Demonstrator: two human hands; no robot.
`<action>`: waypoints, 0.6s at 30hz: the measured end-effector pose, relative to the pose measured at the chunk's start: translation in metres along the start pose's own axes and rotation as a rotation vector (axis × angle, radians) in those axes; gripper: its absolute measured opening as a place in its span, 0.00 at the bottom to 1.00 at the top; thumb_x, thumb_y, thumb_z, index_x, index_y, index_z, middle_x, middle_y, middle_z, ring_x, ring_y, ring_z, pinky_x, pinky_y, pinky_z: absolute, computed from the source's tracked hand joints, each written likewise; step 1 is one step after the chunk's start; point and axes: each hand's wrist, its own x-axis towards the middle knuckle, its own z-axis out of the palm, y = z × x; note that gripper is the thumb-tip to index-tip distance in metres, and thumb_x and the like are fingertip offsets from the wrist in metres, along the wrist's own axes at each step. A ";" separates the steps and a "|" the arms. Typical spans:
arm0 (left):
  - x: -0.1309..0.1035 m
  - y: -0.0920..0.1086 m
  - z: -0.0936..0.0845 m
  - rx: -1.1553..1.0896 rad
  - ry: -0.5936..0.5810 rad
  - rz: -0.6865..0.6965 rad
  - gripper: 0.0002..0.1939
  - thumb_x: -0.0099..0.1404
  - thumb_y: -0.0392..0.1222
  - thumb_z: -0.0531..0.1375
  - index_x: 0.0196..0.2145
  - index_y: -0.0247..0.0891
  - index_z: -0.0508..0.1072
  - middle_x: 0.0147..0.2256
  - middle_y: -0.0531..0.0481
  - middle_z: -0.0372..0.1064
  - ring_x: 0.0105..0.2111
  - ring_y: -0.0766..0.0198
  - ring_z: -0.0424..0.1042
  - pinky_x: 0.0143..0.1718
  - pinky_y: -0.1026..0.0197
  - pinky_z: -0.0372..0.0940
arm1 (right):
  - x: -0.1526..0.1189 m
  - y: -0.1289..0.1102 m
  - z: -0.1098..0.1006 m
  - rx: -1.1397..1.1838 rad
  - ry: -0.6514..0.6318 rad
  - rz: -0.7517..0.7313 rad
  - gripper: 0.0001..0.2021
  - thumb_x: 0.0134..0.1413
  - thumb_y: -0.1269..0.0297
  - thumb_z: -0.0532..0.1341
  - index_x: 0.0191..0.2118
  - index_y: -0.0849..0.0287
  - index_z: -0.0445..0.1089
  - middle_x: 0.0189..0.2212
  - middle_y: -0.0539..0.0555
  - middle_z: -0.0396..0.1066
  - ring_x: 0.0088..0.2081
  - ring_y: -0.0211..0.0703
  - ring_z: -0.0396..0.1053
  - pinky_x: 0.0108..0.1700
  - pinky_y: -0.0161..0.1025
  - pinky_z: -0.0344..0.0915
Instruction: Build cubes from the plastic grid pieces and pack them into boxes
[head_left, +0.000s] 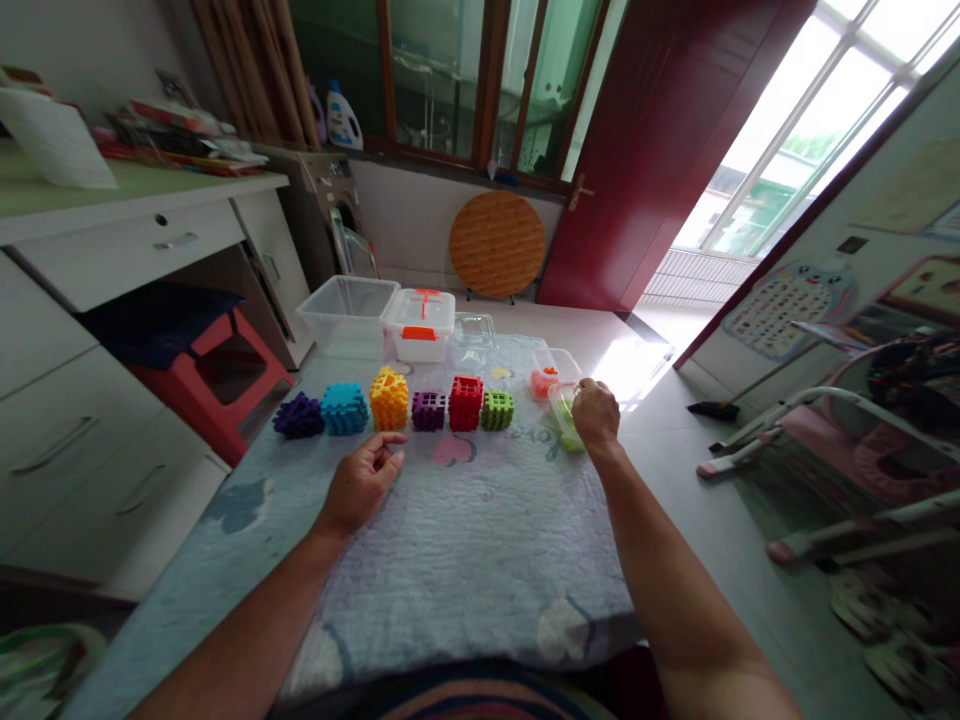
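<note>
My right hand [598, 412] is closed at the rim of a small clear plastic container [559, 403] with light green pieces inside, at the table's right edge; its fingertips are partly hidden. Behind that container stands another clear one [564, 360], holding red-orange pieces. My left hand [367, 478] rests on the cloth, empty, with thumb and fingers apart. It lies just in front of a yellow block stack [390, 400]. In the same row are a dark purple stack [298, 415], a blue stack [344, 408], a purple cube [428, 411], a red stack [466, 403] and a green cube [497, 410].
At the table's far end stand a large clear bin [349, 310], a lidded box with orange latches [421, 325] and a clear lid-like piece [474, 335]. A red stool [225, 370] is on the left; a pink-seated chair [847, 460] stands right.
</note>
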 end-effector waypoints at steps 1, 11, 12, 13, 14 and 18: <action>0.000 0.000 0.000 0.000 -0.001 0.001 0.20 0.61 0.52 0.56 0.44 0.35 0.72 0.21 0.59 0.54 0.21 0.68 0.55 0.24 0.65 0.54 | 0.000 0.000 0.001 0.002 0.006 -0.001 0.15 0.63 0.70 0.50 0.48 0.60 0.72 0.41 0.59 0.72 0.40 0.45 0.71 0.40 0.36 0.61; 0.000 0.002 0.001 0.013 -0.009 -0.002 0.20 0.60 0.53 0.57 0.43 0.35 0.73 0.21 0.59 0.55 0.21 0.68 0.57 0.24 0.65 0.54 | 0.007 0.000 0.006 0.067 0.033 -0.005 0.15 0.62 0.70 0.51 0.45 0.62 0.74 0.38 0.60 0.74 0.40 0.45 0.71 0.41 0.36 0.61; 0.000 0.002 0.001 0.017 -0.008 -0.001 0.20 0.60 0.53 0.57 0.43 0.35 0.73 0.21 0.59 0.55 0.21 0.68 0.57 0.24 0.65 0.54 | 0.008 0.000 0.006 0.071 0.029 -0.002 0.15 0.62 0.70 0.51 0.44 0.62 0.74 0.38 0.60 0.74 0.40 0.45 0.71 0.41 0.36 0.60; 0.000 0.001 0.001 0.018 -0.010 -0.002 0.20 0.60 0.53 0.56 0.43 0.35 0.73 0.21 0.59 0.55 0.21 0.68 0.56 0.24 0.65 0.54 | 0.009 -0.001 0.006 0.075 0.024 0.001 0.15 0.61 0.71 0.51 0.44 0.62 0.74 0.38 0.60 0.74 0.40 0.45 0.71 0.41 0.36 0.60; 0.000 0.001 0.001 0.018 -0.013 -0.003 0.20 0.61 0.53 0.56 0.43 0.35 0.72 0.21 0.59 0.55 0.21 0.68 0.56 0.24 0.65 0.54 | 0.010 -0.001 0.006 0.079 0.019 0.002 0.15 0.61 0.71 0.51 0.44 0.62 0.75 0.38 0.60 0.74 0.40 0.45 0.71 0.42 0.36 0.60; 0.000 -0.001 0.001 0.006 -0.024 -0.001 0.19 0.61 0.52 0.56 0.43 0.35 0.72 0.21 0.59 0.54 0.21 0.68 0.57 0.24 0.65 0.54 | 0.013 -0.002 0.006 0.088 0.011 -0.008 0.16 0.61 0.71 0.50 0.44 0.62 0.75 0.39 0.60 0.75 0.41 0.45 0.71 0.43 0.36 0.60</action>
